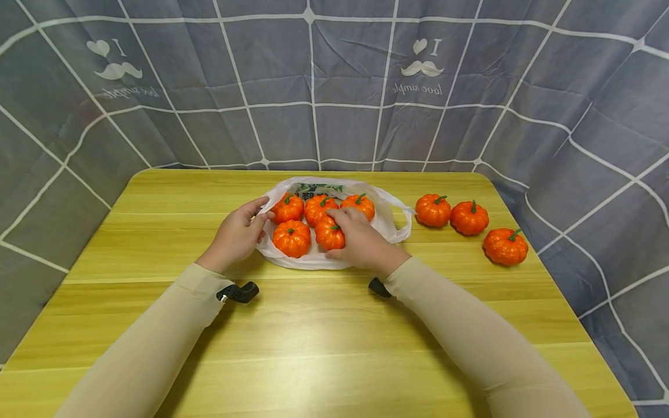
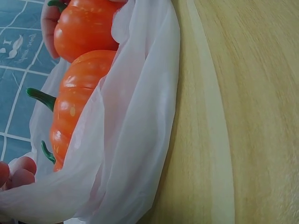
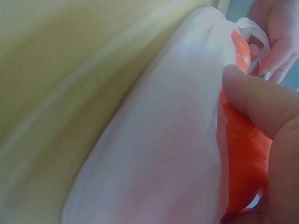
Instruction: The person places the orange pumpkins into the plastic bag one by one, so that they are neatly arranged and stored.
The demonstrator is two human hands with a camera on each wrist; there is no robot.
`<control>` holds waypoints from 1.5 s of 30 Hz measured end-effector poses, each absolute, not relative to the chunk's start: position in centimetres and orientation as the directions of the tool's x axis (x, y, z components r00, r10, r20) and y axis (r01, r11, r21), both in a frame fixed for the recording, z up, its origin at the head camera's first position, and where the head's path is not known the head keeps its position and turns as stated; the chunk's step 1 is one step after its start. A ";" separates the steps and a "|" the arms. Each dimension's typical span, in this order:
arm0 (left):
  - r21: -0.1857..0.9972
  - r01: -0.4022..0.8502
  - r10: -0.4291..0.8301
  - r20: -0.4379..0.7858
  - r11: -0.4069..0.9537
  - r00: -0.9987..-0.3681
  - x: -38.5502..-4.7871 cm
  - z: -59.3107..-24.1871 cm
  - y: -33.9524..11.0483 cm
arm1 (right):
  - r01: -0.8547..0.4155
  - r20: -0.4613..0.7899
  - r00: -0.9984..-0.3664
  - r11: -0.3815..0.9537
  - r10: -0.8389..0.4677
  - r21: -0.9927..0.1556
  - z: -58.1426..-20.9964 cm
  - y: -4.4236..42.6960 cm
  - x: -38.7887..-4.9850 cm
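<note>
A white plastic bag (image 1: 308,264) with dark printing lies open-mouthed on the table, several small orange pumpkins with green stems inside it. My left hand (image 1: 237,237) pinches the bag's left rim between thumb and fingers, beside a pumpkin (image 1: 287,209). Inside the bag my right hand (image 1: 364,244) grips the front right pumpkin (image 1: 328,235), thumb on the near side and fingers over the far side. In the right wrist view the thumb lies against that pumpkin (image 3: 245,158), just beyond the bag's wall (image 3: 163,140). The left wrist view shows pumpkins (image 2: 74,102) partly hidden behind the plastic (image 2: 140,102).
Three more pumpkins sit in a slanting row to the right of the bag, the nearest one (image 1: 504,247) close to the table's right edge. A bag handle (image 1: 402,232) spreads out toward them. Grey checked curtains (image 1: 345,139) surround the wooden table (image 1: 313,337).
</note>
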State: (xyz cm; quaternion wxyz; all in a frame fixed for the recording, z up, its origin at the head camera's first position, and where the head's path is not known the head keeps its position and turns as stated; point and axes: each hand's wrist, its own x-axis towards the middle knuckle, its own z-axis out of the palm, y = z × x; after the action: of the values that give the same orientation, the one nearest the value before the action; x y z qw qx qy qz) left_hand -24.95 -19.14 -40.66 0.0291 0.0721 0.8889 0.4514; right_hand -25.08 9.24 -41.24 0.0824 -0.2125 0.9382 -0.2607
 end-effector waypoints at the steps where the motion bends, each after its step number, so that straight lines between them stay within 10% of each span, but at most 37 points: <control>1: 0.807 0.102 0.156 0.013 0.581 -0.988 -25.0 -40.7 -19.1 | -0.356 -0.050 -0.895 0.777 -0.443 -0.519 -41.3 9.2 -25.0; 45: 0.808 0.086 0.156 -0.007 0.582 -0.988 -25.3 -41.1 -19.5 | -0.328 -0.125 -0.879 0.772 -0.461 -0.544 -41.9 9.6 -24.9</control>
State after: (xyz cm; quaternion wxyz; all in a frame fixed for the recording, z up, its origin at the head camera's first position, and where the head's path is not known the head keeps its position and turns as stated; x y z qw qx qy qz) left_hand -25.26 -19.54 -41.08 0.0387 0.0683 0.8886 0.4518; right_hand -24.89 9.58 -41.93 0.1266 -0.2114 0.9328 -0.2631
